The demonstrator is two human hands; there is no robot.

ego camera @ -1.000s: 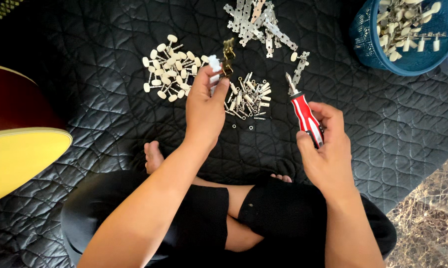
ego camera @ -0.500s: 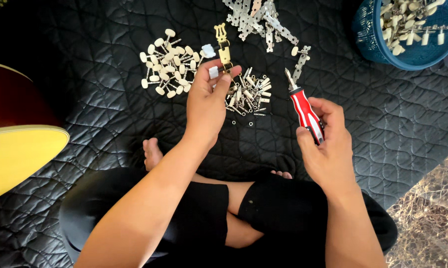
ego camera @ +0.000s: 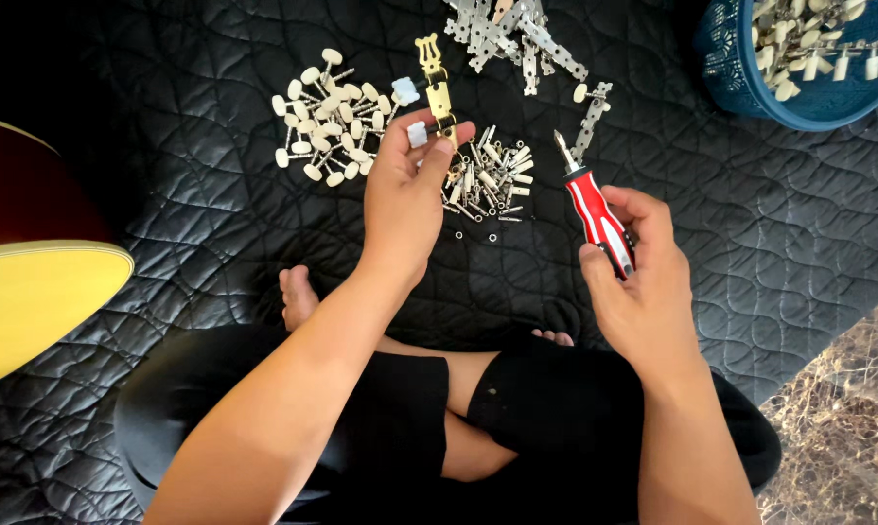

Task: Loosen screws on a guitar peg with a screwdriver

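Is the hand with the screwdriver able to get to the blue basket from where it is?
Probably yes. The right hand lies below the blue basket, with only bare black quilt between them. But that hand is full: it grips the red screwdriver, so it would likely have to put that down to pick anything out.

A home instrument-repair spot: quilted black mat [ego camera: 215, 224] on the floor, guitar body [ego camera: 31, 253], sorted tuner parts [ego camera: 327, 117].

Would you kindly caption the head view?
Left hand lifts a brass tuner plate; right hand holds a red screwdriver.
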